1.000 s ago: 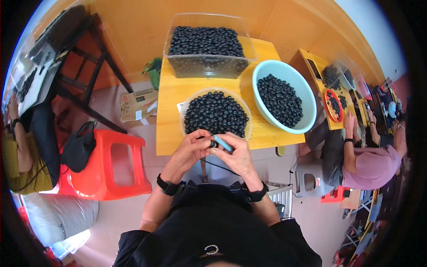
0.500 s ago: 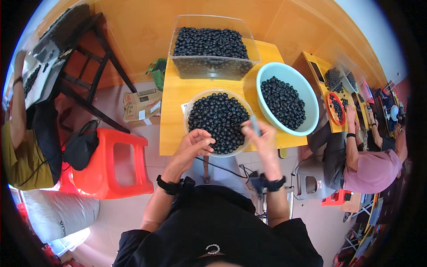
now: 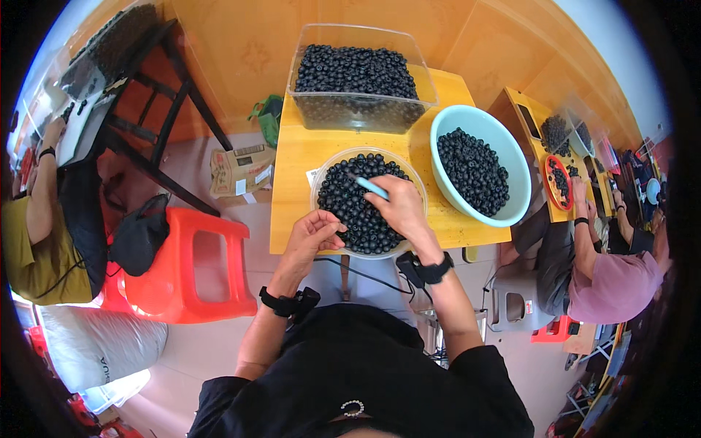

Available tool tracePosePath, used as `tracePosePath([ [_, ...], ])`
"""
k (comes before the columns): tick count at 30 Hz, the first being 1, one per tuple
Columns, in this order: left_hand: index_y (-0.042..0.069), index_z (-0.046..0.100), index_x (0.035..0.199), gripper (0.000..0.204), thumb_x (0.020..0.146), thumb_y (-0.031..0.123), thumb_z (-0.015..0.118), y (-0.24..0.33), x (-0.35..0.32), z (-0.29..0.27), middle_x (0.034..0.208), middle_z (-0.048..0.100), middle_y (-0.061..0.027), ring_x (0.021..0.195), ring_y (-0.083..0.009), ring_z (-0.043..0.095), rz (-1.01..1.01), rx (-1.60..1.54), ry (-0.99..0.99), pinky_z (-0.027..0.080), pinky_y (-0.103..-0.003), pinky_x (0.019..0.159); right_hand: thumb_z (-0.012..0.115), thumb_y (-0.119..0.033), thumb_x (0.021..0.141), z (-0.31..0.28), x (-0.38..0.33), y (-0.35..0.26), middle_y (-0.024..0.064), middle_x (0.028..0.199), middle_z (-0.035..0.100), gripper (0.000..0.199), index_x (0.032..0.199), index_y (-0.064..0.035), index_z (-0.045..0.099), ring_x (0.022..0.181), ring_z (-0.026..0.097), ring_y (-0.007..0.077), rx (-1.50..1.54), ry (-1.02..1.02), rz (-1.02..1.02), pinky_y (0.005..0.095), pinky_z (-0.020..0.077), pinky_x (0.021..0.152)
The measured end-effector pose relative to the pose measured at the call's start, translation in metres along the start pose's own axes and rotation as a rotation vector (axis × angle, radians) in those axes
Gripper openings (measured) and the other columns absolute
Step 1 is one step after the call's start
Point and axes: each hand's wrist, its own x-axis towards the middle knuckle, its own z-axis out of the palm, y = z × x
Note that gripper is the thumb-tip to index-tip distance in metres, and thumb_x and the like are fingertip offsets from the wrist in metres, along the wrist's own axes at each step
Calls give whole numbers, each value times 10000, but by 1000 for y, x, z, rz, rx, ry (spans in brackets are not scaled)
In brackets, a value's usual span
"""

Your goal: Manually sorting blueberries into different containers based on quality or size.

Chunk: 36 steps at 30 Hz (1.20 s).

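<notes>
While the right hand (image 3: 400, 206) reaches over the round clear bowl (image 3: 319, 182) at the near edge of the small yellow tabletop (image 3: 292, 157), its fingers pinch a slim light-blue tool (image 3: 371, 187) whose tip points toward the far-left side of the bowl; what kind of tool it is cannot be made out, and the part inside the grip is hidden. The bowl is heaped with small dark round berries (image 3: 350, 201), too small to tell apart one by one. The left hand (image 3: 314, 233) rests at the bowl's near-left rim with its fingers curled together around the edge; whether a berry sits between the fingertips cannot be told. Both wrists wear black bands, and the forearms run down into a black sleeved top that covers the near table edge. At the far edge of the tabletop stands a clear rectangular bin (image 3: 361, 44) filled with the same dark berries, and at the right edge a pale-blue round basin (image 3: 442, 128) holds more, overhanging the table's right side. Left of the table, on the floor, stand a red plastic stool (image 3: 219, 292) and a black bag (image 3: 139, 233) beside it. At the right rim of the view another person in a pink shirt (image 3: 613, 285) sits at a second yellow table, partly cut off and bent by the lens.
</notes>
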Motion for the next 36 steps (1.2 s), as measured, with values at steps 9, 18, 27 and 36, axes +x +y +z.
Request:
tracePosePath([
  [9, 57, 544, 916, 103, 860, 123, 601, -3, 1, 4, 891, 653, -83, 634, -103, 629, 27, -48, 10, 512, -192, 584, 665, -84, 718, 30, 40, 1, 128, 877, 580, 169, 883, -64, 636, 848, 588, 342, -235, -274, -101, 438, 471, 722],
  [18, 57, 559, 962, 125, 873, 142, 584, 2, -1, 3, 895, 653, -83, 668, -101, 628, -12, -92, 42, 521, -214, 632, 672, -60, 697, 2, 12, -22, 133, 783, 554, 176, 860, -21, 620, 753, 564, 312, 88, -195, -84, 396, 433, 643],
  [27, 59, 575, 1030, 177, 856, 82, 592, 11, -1, 24, 940, 633, -69, 791, -135, 627, -33, -362, -189, 539, -265, 721, 688, 21, 665, -10, -38, -56, 85, 771, 538, 231, 890, -4, 639, 680, 554, 203, 268, 21, -173, 279, 424, 579],
  [36, 23, 600, 1085, 237, 850, 45, 590, 11, -2, 26, 969, 641, -87, 826, -125, 630, -59, -567, -263, 531, -244, 759, 626, -74, 783, -35, -62, -45, 108, 789, 531, 171, 940, -6, 633, 718, 556, 211, 358, 99, -20, 309, 431, 611],
])
